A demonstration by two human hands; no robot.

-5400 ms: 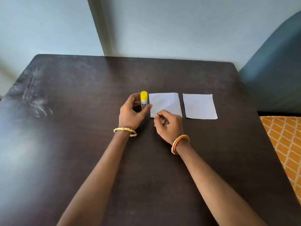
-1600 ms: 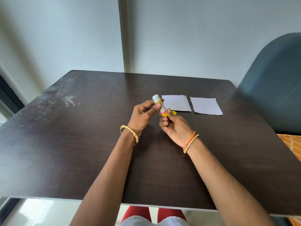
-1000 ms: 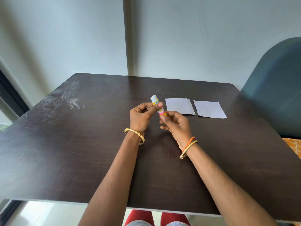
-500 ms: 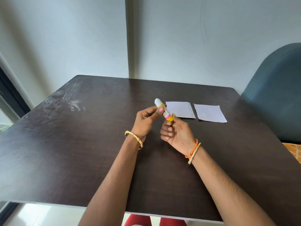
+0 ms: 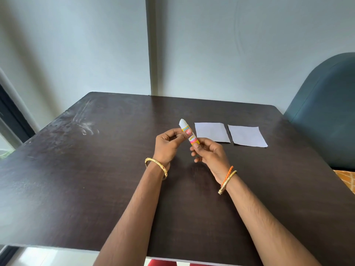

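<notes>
White glue shows at the top of the glue stick [image 5: 189,134], so I read this as the step of winding the glue out before it goes on paper. The left hand [image 5: 168,145] pinches the upper barrel between thumb and forefinger. The right hand [image 5: 210,156] curls round the base, thumb on it, placed to twist.

The stick is held above the surface [image 5: 96,169], tip tilted up and to the far left, just near-left of the left paper [image 5: 211,132]. The right paper [image 5: 247,136] lies beside that one, with a thin gap between them.

Next, I judge, one hand must carry the tip down to a sheet while the other lets go and pins that sheet flat.

The stick is short and round, with a yellow and pink label. Its cap is off, and I cannot see the cap.
</notes>
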